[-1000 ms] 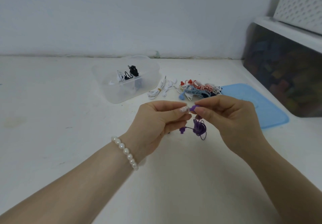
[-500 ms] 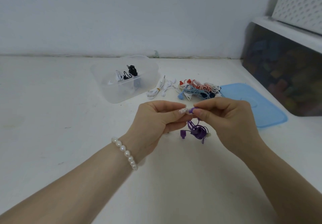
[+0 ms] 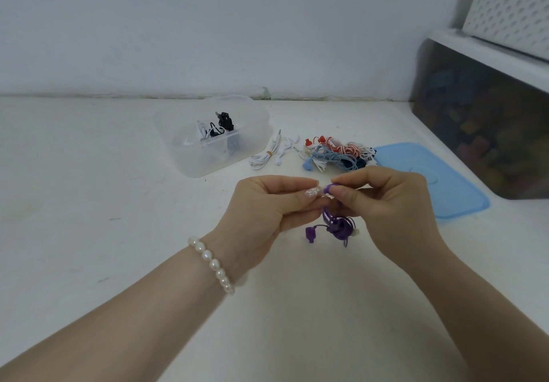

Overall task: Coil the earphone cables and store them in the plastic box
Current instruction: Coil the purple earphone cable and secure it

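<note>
Purple earphone cable [image 3: 338, 225], pinched by both hands, above table [image 3: 89, 203]

Both hands — left hand [image 3: 267, 203], right hand [image 3: 383, 203] — pinch purple earphones [image 3: 337, 224] in front of the clear plastic box [image 3: 190, 155].

Both hands meet on the purple earphones [image 3: 338, 225], and beyond that grip to the left the clear plastic box [image 3: 208, 161] stands open-topped across bare table [image 3: 89, 188]. Straight beyond lie white earphones [image 3: 269, 155] and a tangled pile [image 3: 335, 154]; the blue lid [image 3: 439, 185] and dark bin [image 3: 481, 120] block the right.
</note>
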Demonstrator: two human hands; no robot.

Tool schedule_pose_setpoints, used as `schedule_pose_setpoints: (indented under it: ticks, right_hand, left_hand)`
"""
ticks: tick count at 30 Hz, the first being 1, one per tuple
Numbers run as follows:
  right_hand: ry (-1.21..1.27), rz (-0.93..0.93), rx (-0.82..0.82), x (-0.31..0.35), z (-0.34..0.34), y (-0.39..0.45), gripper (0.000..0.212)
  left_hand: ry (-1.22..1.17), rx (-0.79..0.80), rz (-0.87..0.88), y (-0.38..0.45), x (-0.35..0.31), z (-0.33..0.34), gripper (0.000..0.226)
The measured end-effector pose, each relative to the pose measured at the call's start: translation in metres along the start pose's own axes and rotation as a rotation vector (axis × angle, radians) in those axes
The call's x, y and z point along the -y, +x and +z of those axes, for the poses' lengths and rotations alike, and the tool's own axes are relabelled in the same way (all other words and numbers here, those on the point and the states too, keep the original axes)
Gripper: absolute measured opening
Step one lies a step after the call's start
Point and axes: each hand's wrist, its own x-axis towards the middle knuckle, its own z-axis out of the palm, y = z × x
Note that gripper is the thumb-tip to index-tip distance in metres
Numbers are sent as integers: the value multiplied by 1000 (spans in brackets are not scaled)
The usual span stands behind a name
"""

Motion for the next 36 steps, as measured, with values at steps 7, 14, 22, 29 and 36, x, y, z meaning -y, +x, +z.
schedule_pose_setpoints:
  ticks: [7, 14, 22, 29, 36]
  right_hand:
    - [12, 24, -10, -1, 2, -1, 25]
    - [-18, 10, -29, -2, 4, -3, 25]
    - [-134, -70, -76, -3, 5, -5, 23]
    - [-77, -94, -46, -1, -3, -3, 29]
    - [25, -17, -84, -1, -5, -1, 17]
  left_hand:
    - [-8, -10, -6, -2, 0, 2, 11]
    - [-2, -18, -1, -4, 0, 4, 11]
    - [64, 14, 84, -9, 1, 6, 16]
    - [56, 26, 95, -10, -4, 4, 16]
    - [194, 31, 215, -12, 0, 7, 20]
